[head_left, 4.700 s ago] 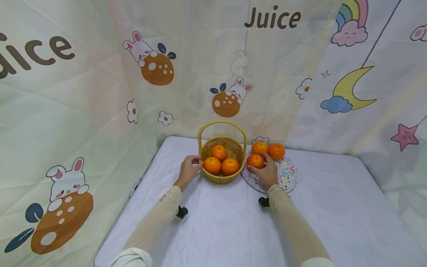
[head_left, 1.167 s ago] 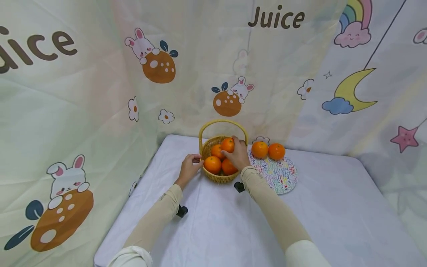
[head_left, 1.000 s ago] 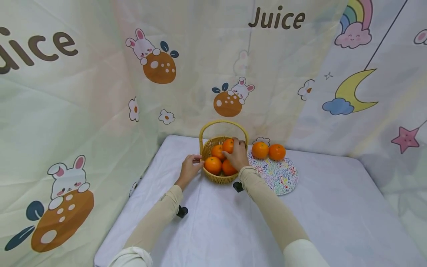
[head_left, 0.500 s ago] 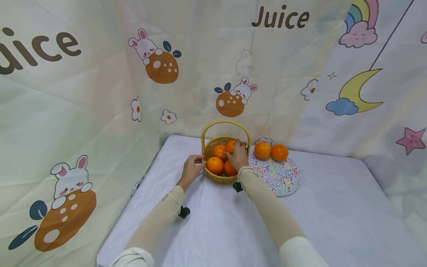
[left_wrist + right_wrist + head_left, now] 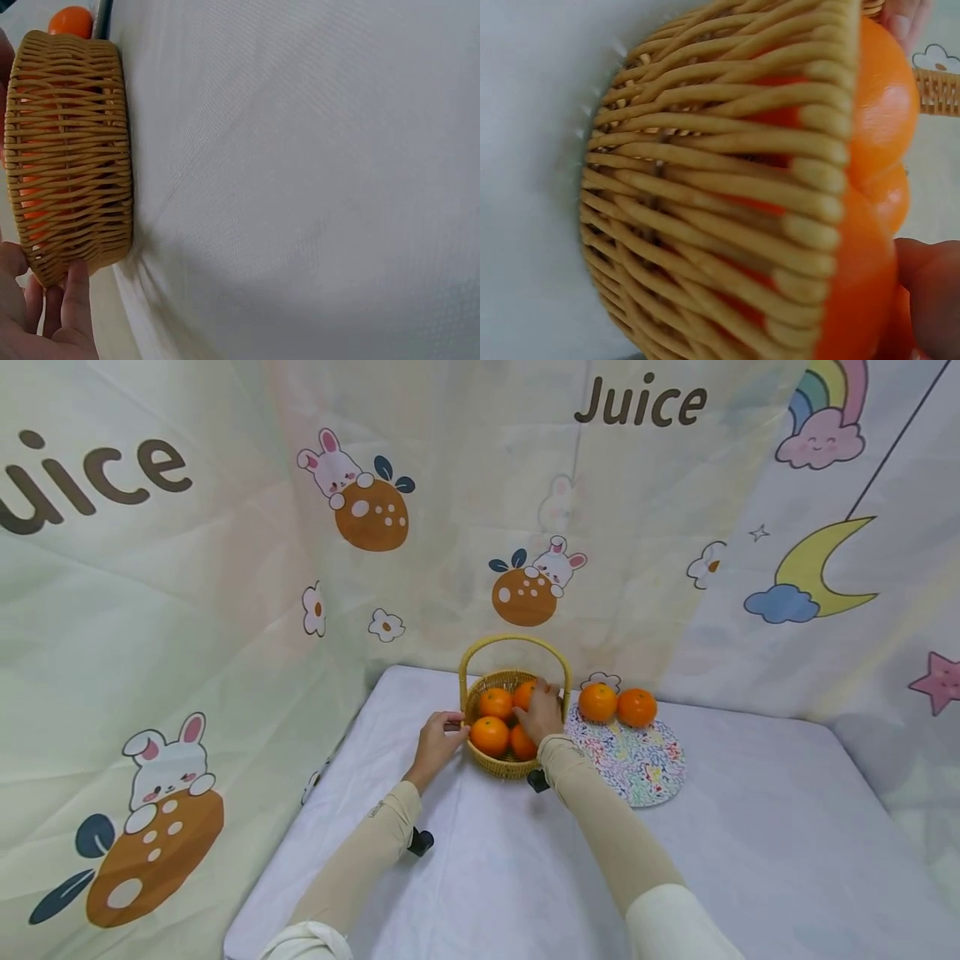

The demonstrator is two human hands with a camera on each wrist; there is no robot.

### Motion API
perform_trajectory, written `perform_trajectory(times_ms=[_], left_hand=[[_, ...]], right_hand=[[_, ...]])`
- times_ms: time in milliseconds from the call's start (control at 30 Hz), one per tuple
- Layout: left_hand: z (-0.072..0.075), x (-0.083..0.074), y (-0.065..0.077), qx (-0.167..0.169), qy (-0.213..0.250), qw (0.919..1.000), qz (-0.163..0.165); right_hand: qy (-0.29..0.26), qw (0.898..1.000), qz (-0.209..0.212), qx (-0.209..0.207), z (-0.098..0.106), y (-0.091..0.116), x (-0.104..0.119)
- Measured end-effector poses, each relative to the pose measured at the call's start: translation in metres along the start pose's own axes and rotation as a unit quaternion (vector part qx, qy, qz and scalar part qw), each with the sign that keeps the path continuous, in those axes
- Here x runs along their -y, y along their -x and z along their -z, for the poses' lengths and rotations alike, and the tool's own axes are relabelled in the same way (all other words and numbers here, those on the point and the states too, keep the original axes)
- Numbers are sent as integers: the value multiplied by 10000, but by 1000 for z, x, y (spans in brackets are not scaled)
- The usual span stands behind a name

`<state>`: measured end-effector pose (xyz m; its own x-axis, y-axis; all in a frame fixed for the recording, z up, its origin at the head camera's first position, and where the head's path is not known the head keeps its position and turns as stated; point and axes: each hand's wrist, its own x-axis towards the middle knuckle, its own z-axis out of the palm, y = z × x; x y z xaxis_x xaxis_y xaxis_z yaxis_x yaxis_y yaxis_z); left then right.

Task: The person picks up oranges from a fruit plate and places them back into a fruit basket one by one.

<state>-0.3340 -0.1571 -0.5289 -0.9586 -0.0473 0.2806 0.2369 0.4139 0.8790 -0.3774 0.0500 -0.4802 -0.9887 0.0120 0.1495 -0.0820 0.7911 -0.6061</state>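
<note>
The yellow wicker basket (image 5: 504, 768) with an upright arched handle stands at the back of the table, several oranges inside. My left hand (image 5: 438, 743) grips its left side; in the left wrist view, thumb and fingers (image 5: 75, 300) are on either side of the rim. My right hand (image 5: 542, 714) reaches in over the right rim, fingers round the orange at the back right (image 5: 524, 694). Another orange (image 5: 490, 737) sits at the front left, and one at the front right is partly covered by this hand. In the right wrist view the thumb (image 5: 934, 292) is beside the oranges.
Right of the basket lies a round, colour-speckled plate (image 5: 637, 768), two oranges (image 5: 597, 702) side by side at its back edge. A white cloth (image 5: 480, 877) covers the table. Printed curtains (image 5: 420, 460) hang close behind and at the sides.
My right hand has carried an orange from the plate leftward into the basket and lowered it a little there. The left hand keeps its place at the basket. The head view has shifted slightly.
</note>
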Motion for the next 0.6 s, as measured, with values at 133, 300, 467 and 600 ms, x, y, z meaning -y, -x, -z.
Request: perform_trajectory(times_ms=[133,300,467,600], left_hand=[[-2,1,1,42,56,10000,-4],[-2,0,2,50,39,10000,-66],[-1,0,2,-2,-4,9999,-120],[1,1,1,-14,-16,9999,-143]], right_hand=[[-26,9999,-98,36,-6,0,-6],[-3,9999,-131,39,-10,-3,-11],[-208,9996,-148,88,-8,-4,-11],[-265,9994,-149,145,-7,-5,-10]])
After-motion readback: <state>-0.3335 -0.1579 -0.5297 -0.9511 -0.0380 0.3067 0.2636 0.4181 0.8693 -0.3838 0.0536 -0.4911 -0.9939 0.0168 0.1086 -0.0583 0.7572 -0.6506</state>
